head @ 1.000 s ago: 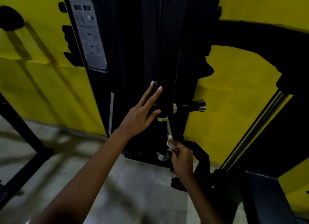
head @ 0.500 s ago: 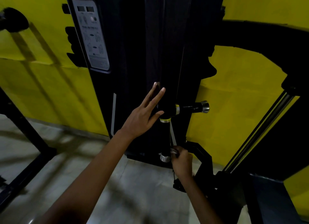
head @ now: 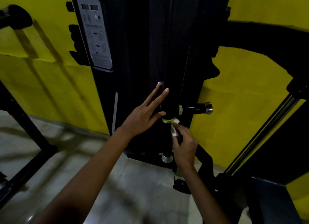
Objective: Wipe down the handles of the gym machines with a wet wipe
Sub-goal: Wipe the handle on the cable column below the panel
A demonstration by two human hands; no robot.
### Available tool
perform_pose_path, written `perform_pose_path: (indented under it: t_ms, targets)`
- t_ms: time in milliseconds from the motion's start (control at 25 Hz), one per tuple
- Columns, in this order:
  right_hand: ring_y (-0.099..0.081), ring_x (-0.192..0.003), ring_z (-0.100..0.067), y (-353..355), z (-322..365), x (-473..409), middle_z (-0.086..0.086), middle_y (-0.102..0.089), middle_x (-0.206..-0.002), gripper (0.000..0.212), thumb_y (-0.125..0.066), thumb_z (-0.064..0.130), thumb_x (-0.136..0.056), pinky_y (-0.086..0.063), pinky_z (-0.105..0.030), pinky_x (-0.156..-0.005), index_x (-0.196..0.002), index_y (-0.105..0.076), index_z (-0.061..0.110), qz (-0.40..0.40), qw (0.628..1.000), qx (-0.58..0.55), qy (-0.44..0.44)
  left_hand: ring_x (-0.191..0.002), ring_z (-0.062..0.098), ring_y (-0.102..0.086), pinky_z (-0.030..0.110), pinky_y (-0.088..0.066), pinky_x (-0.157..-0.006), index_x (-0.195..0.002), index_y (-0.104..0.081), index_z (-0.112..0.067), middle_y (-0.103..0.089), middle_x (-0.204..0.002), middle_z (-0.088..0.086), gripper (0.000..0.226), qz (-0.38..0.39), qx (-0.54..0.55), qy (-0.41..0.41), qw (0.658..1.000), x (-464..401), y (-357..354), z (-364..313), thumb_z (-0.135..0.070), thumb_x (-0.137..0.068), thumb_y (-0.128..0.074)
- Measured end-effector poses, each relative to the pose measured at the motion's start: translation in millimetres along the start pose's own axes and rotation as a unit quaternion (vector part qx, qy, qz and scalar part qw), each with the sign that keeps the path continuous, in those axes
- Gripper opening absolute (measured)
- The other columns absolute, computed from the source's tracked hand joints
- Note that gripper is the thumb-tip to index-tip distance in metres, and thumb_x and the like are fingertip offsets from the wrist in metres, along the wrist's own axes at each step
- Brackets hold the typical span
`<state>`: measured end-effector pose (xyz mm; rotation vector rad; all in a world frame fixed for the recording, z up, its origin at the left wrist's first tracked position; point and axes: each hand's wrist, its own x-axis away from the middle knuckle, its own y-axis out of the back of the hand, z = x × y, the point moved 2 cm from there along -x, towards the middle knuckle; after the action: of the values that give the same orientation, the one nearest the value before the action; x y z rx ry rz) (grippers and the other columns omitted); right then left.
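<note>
Wiping the machine's lower grip: the wipe has climbed from the bottom cap to the top collar.

I see the black machine (head: 158,56) against a yellow wall, with a vertical grip (head: 167,140) hanging below a sideways grip (head: 194,108). My left hand (head: 143,116) is spread flat on the machine beside the grips, unmoved. My right hand (head: 184,145) pinches the white wipe (head: 174,128) against the vertical grip just under its collar; half a second ago it sat low by the silver end cap (head: 166,158). I judge this an upward pass, with the sideways grip not yet touched.
</note>
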<state>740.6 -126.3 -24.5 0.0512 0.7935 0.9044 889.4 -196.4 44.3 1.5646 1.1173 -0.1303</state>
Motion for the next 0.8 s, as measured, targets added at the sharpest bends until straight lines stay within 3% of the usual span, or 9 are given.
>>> perform_pose_path:
  t_ms: [80, 200, 240, 400, 560, 720, 800]
  targets:
    - [-0.058, -0.103, -0.016, -2.8, -7.2, 8.7, -0.012, -0.064, -0.109, 0.027, -0.056, 0.004, -0.088, -0.045, -0.016, -0.091, -0.113, -0.063, -0.002, 0.011, 0.988, 0.06, 0.145, -0.113, 0.02, -0.059, 0.034, -0.058, -0.072, -0.15, -0.001, -0.036, 0.007, -0.16, -0.006, 0.075, 0.014, -0.011, -0.016, 1.0, 0.1, 2.2, 2.6, -0.036, -0.094, -0.052]
    - [-0.055, -0.106, -0.027, -9.5, -15.9, 10.7, -0.019, -0.061, -0.113, 0.03, -0.059, 0.004, -0.087, -0.051, -0.031, -0.088, -0.115, -0.06, -0.006, 0.096, 0.925, 0.171, 0.325, -0.107, 0.014, -0.06, 0.017, -0.051, -0.059, -0.149, 0.002, -0.038, 0.003, -0.16, -0.004, 0.074, 0.021, -0.052, -0.037, 0.998, 1.5, 4.7, 8.4, -0.042, -0.095, -0.048]
    - [-0.055, -0.106, -0.028, -11.4, -18.6, 11.7, -0.019, -0.061, -0.115, 0.032, -0.063, 0.003, -0.085, -0.052, -0.033, -0.084, -0.116, -0.059, -0.006, 0.13, 0.906, 0.19, 0.354, -0.107, 0.014, -0.06, 0.018, -0.052, -0.06, -0.149, 0.002, -0.038, 0.002, -0.16, -0.005, 0.072, 0.023, -0.058, -0.039, 0.997, 2.4, 5.6, 10.5, -0.043, -0.095, -0.047]
    - [-0.054, -0.106, -0.028, -5.5, -29.3, 13.5, -0.017, -0.061, -0.119, 0.03, -0.063, 0.002, -0.082, -0.053, -0.036, -0.08, -0.111, -0.063, -0.003, 0.161, 0.871, 0.244, 0.394, -0.114, 0.019, -0.059, 0.035, -0.058, -0.069, -0.15, -0.001, -0.038, 0.001, -0.159, -0.013, 0.07, 0.034, -0.061, -0.037, 0.997, 4.7, 6.3, 15.3, -0.044, -0.096, -0.045]
    - [-0.052, -0.111, -0.029, -15.4, -21.5, 6.8, -0.015, -0.054, -0.133, 0.031, -0.056, 0.003, -0.087, -0.05, -0.034, -0.086, -0.117, -0.061, 0.0, 0.148, 0.873, 0.272, 0.375, -0.118, 0.019, -0.057, 0.035, -0.058, -0.072, -0.15, 0.0, -0.037, 0.001, -0.159, -0.013, 0.07, 0.038, -0.054, -0.04, 0.997, 4.2, 5.2, 17.9, -0.044, -0.096, -0.045]
    - [-0.047, -0.091, -0.024, -12.4, -20.6, 14.4, -0.012, -0.061, -0.124, 0.031, -0.069, 0.004, -0.076, -0.045, -0.032, -0.065, -0.107, -0.064, 0.002, 0.183, 0.85, 0.298, 0.395, -0.118, 0.02, -0.057, 0.034, -0.058, -0.071, -0.149, 0.002, -0.038, 0.002, -0.159, -0.014, 0.07, 0.045, -0.048, -0.046, 0.997, 5.1, 5.3, 21.5, -0.044, -0.097, -0.043]
    - [-0.045, -0.09, -0.025, -5.0, -15.5, 6.2, -0.01, -0.06, -0.125, 0.023, -0.06, 0.005, -0.082, -0.046, -0.033, -0.064, -0.105, -0.065, 0.005, 0.156, 0.848, 0.309, 0.401, -0.116, 0.019, -0.058, 0.033, -0.058, -0.069, -0.149, 0.003, -0.04, 0.002, -0.159, -0.015, 0.07, 0.048, -0.044, -0.043, 0.997, 5.1, 5.4, 21.4, -0.044, -0.096, -0.043]
